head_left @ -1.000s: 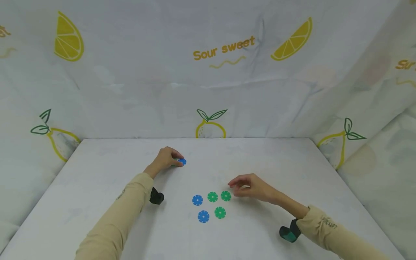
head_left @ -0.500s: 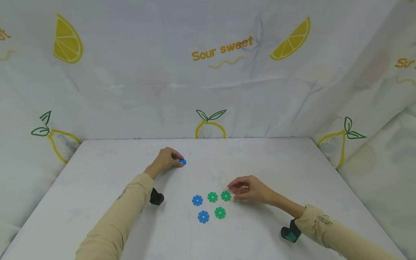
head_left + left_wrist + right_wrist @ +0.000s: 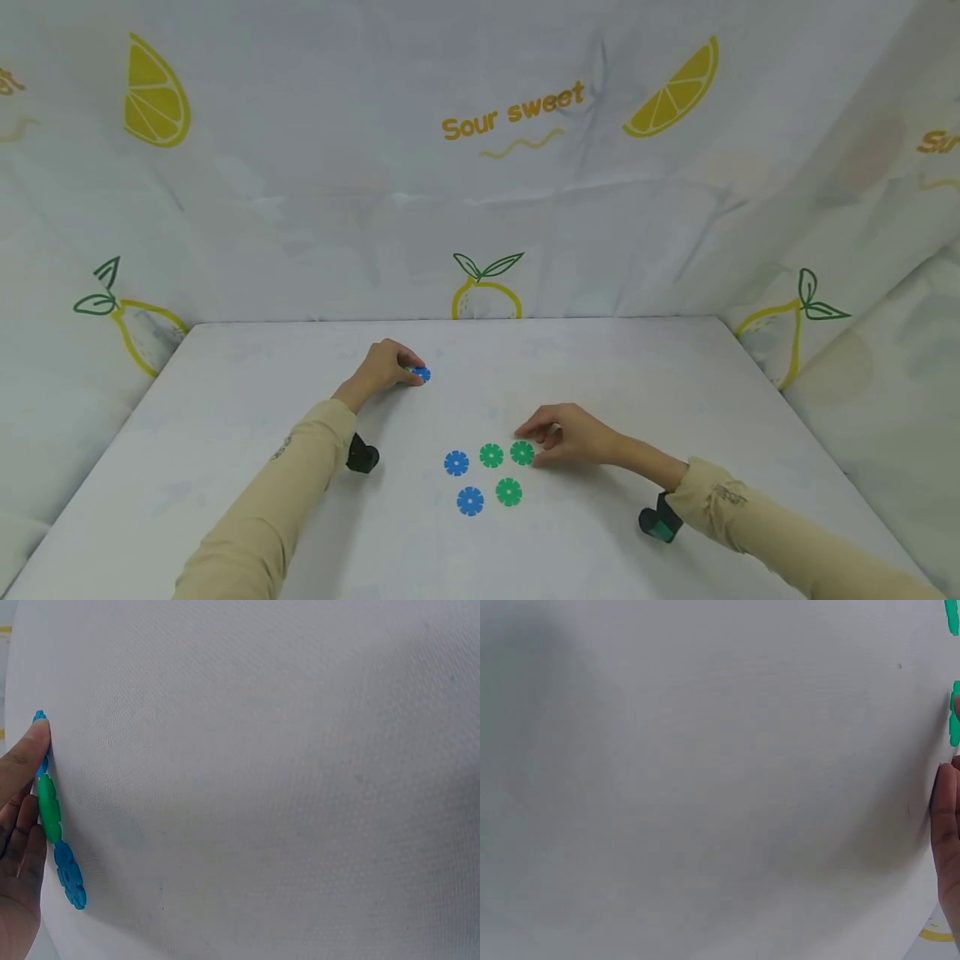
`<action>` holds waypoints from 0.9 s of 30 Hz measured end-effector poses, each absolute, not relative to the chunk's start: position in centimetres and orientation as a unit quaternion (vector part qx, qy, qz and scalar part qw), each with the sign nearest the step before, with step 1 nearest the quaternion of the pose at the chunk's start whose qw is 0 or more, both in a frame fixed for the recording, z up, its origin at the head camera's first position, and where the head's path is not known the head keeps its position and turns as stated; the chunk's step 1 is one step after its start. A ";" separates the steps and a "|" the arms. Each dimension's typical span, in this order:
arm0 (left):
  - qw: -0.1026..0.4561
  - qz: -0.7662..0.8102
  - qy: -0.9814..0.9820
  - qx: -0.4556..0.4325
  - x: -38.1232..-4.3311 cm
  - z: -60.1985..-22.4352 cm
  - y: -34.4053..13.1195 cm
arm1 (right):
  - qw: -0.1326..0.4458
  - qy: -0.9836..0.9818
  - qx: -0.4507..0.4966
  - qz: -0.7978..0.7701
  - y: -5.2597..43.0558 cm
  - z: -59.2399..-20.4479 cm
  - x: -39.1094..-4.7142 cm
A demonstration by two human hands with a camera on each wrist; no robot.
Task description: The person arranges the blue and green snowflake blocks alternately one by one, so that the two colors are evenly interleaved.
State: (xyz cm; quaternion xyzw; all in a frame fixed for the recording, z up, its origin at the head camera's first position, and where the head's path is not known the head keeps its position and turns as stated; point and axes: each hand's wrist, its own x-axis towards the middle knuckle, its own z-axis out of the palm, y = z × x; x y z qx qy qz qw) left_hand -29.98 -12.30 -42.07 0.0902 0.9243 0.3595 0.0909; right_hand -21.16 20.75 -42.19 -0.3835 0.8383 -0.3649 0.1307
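My left hand (image 3: 384, 365) pinches a joined strip of notched plastic snowflake discs (image 3: 49, 810) between thumb and fingers, at the back left of the table. In the left wrist view this strip runs blue, green, blue, close over the white surface. My right hand (image 3: 576, 433) is at the rightmost green snowflake disc (image 3: 522, 452). Its thumb tip lies right at the disc's lower right edge, and the fingertips arch just above the upper edge. That disc lies flat. In the right wrist view the hand (image 3: 946, 825) shows only at the right edge, partly cut off.
Left of the right hand lie another green disc (image 3: 491, 455), a lower green disc (image 3: 508, 492), and two blue discs, an upper one (image 3: 456, 463) and a lower one (image 3: 470, 501). A printed lemon cloth (image 3: 337, 208) hangs behind the white table (image 3: 262, 358).
My right hand has moved slightly left, bringing thumb and fingertips to the rightmost green disc. The left hand keeps its hold on the strip and has stayed in place.
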 end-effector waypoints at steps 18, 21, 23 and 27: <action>0.090 0.360 0.924 0.090 -30.0 -42.1 -12.4 | 0.163 0.833 -0.406 -0.339 20.6 -42.4 -22.1; 0.091 0.364 0.923 0.089 -30.0 -42.0 -12.3 | 0.169 0.825 -0.399 -0.361 20.9 -42.4 -22.1; 0.092 0.365 0.922 0.089 -30.0 -42.0 -12.3 | 0.176 0.820 -0.394 -0.377 21.0 -42.4 -22.1; 0.093 0.368 0.921 0.089 -30.0 -42.2 -12.3 | 0.183 0.819 -0.379 -0.390 21.3 -42.3 -22.2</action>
